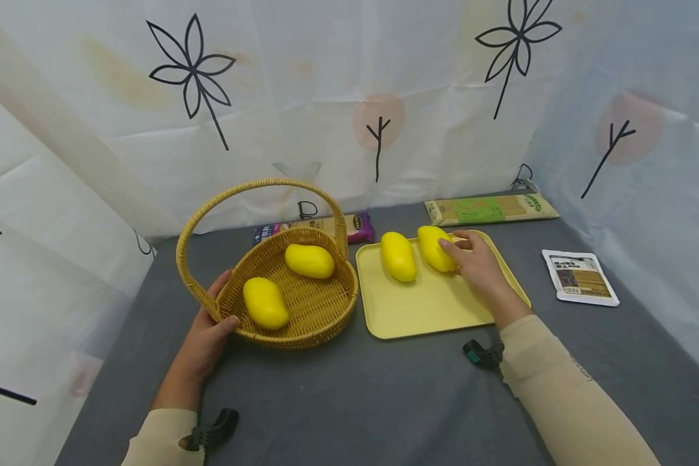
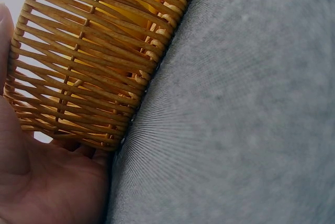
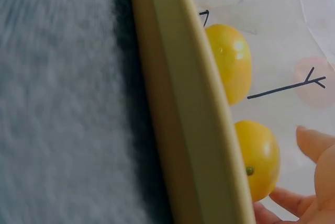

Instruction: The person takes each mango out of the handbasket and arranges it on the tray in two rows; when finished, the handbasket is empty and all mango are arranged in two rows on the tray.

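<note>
Head view: a person's left hand (image 1: 205,336) grasps the near-left rim of a round, golden-brown woven wicker basket (image 1: 317,307) with a tall arched handle (image 1: 256,186), the thumb lying over the rim; the left wrist view shows the palm and fingers at the basket's outer wall. Inside the basket are two smooth yellow oblong fruits, a front fruit (image 1: 266,303) near the rim by the thumb and a back fruit (image 1: 310,261) towards the far-right side, well apart from the hand.

Just right of the basket, a pale-yellow rectangular tray (image 1: 425,310) with rounded corners lies on a table covered in dark-grey cloth (image 1: 349,408). Two more yellow oblong fruits sit along its far edge: a left fruit (image 1: 399,257) towards the far-left corner and a right fruit (image 1: 433,249) beside it. The right hand (image 1: 479,264) is at the right fruit, unclenched, the thumb standing apart from it in the right wrist view; whether the other fingertips press on it, I cannot tell.

At the table's far edge, a purple-and-blue long packet (image 1: 361,228) lies behind the basket and a green-and-tan flat packet (image 1: 492,209) behind the tray. A white-bordered flat pouch (image 1: 580,278) lies near the table's right edge. A white fabric backdrop (image 1: 303,123) with black line-drawn flowers hangs beyond.
</note>
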Demonstrator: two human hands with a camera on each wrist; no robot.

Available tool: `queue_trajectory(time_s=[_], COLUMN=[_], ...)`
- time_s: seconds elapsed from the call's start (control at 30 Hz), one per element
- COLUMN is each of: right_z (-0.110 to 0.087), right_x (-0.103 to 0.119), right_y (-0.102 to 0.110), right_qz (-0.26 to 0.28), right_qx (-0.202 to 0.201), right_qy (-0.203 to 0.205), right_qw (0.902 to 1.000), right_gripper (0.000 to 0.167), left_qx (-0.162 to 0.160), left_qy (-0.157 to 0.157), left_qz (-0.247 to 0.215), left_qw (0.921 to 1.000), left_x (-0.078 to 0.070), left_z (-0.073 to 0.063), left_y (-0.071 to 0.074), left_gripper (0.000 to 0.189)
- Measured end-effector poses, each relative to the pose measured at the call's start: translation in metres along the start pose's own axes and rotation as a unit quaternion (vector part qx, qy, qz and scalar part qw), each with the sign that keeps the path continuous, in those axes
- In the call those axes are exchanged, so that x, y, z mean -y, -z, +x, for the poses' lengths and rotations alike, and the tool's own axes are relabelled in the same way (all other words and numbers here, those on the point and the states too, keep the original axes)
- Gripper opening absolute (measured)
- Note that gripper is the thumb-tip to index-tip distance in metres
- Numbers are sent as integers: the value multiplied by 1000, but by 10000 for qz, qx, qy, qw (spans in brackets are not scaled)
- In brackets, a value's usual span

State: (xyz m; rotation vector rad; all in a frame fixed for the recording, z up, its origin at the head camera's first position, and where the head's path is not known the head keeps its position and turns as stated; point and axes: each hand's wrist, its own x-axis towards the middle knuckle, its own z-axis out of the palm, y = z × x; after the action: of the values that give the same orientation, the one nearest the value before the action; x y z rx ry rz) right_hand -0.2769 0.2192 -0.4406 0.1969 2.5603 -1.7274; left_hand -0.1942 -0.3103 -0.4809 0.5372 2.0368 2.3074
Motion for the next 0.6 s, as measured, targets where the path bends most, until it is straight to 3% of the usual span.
queue_trajectory(time_s=[0.3,0.6], right_z=[-2,-11], right_x=[7,24], right_y=[13,22], right_qz=[-56,374], right_qx=[-86,-227], right_qy=[53,868], right_qw=[9999,9953], right_gripper=[98,82], left_qx=[-11,87], left_qy=[16,-144], left_qz=[-31,-22], left_qw=[10000,9999], left_x=[3,4], left_z=[1,1], left_y=[2,2], left_gripper=[85,85])
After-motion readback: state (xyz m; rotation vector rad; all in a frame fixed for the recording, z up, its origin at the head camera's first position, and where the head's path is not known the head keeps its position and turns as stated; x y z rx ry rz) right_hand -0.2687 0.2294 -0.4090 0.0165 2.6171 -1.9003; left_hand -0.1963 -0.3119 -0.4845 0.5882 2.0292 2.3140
